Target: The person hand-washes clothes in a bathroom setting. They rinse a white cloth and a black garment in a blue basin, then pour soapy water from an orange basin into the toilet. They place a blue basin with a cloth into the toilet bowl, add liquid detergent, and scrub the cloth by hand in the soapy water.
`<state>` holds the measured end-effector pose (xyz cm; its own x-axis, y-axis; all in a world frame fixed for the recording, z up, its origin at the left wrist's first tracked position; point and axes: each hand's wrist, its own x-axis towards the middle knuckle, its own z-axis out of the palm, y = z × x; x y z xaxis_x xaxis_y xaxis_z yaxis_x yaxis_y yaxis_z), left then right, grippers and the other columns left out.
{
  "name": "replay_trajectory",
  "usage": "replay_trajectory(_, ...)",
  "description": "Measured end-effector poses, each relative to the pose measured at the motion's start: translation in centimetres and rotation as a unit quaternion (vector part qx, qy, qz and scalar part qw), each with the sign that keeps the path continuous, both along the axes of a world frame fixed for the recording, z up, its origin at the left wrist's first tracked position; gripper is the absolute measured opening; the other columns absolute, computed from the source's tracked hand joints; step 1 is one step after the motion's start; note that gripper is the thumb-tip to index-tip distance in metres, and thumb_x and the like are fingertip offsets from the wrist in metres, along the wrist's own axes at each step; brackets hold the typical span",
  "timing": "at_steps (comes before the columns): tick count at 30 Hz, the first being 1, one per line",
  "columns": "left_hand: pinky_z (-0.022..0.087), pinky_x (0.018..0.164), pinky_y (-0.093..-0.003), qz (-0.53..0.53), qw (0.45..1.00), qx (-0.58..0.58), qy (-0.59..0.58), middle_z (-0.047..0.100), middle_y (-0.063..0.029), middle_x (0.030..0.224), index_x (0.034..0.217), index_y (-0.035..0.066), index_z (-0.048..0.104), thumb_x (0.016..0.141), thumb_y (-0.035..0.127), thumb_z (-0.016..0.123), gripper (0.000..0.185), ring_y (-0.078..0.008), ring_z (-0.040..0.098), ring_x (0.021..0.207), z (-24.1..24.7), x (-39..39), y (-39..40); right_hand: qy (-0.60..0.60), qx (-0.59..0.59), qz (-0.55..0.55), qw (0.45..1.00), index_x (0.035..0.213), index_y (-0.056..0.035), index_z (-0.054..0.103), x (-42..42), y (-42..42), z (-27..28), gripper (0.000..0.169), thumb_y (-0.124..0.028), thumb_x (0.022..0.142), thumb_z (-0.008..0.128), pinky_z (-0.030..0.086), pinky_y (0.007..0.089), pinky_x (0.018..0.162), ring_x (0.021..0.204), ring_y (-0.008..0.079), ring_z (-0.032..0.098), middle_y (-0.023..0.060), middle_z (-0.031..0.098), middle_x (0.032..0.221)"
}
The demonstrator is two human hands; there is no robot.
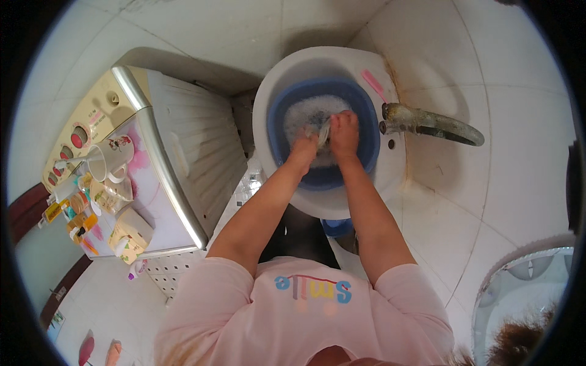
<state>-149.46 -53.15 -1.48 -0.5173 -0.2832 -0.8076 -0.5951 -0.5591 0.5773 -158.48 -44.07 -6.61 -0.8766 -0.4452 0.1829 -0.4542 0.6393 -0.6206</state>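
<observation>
A blue plastic basin (369,137) sits inside the white washbasin (306,208), holding sudsy water (300,114). Between my two hands a pale wet cloth (324,133) is bunched and looks twisted. My left hand (303,148) grips its left end, partly down among the foam. On the other end, my right hand (344,132) has its fingers curled around the fabric. The cloth's lower part is hidden by suds and fingers.
A worn metal faucet (430,124) juts over the sink's right rim, near a pink brush (373,84). At left stands a washing machine (197,137) topped with a mug (112,158), tissue pack (131,233) and bottles. A mirror (522,297) hangs lower right.
</observation>
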Motion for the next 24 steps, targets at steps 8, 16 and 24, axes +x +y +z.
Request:
replay_trajectory(8,0.037,0.092,-0.0492,0.21,0.947,0.227,0.088,0.04,-0.0104,0.128,0.139,0.017,0.017,0.086,0.051,0.049,0.07,-0.0304,0.041,0.116,-5.4,0.7,-0.3,-0.137,0.012,0.056,0.989,0.077,-0.0033,0.062,5.5,-0.3,-0.8,0.017,-0.017,0.068,0.065,0.044,0.0393,0.081,0.1,0.0385,0.052,0.0271,0.049,0.113)
replay_trajectory(16,0.05,0.075,-0.0394,0.194,0.885,0.39,0.161,0.05,-0.0174,0.115,0.125,0.009,0.042,0.084,0.015,0.053,0.042,-0.0288,0.059,0.087,-4.0,0.3,-0.8,-0.101,-0.017,0.126,0.987,0.07,-0.0024,0.057,8.7,-0.1,8.2,0.013,-0.015,0.071,0.062,0.046,0.0406,0.07,0.082,0.0361,0.055,0.0187,0.056,0.091)
replay_trajectory(24,0.036,0.095,-0.0431,0.096,0.992,0.077,0.038,0.044,-0.0145,0.124,0.127,0.004,0.039,0.085,0.025,0.056,0.049,-0.0305,0.046,0.112,-3.4,-1.5,-2.2,-0.293,0.112,-0.128,0.941,0.101,-0.0022,0.053,0.1,-0.1,3.1,0.036,-0.033,0.084,0.052,0.044,0.0458,0.077,0.091,0.0408,0.054,0.0229,0.056,0.101)
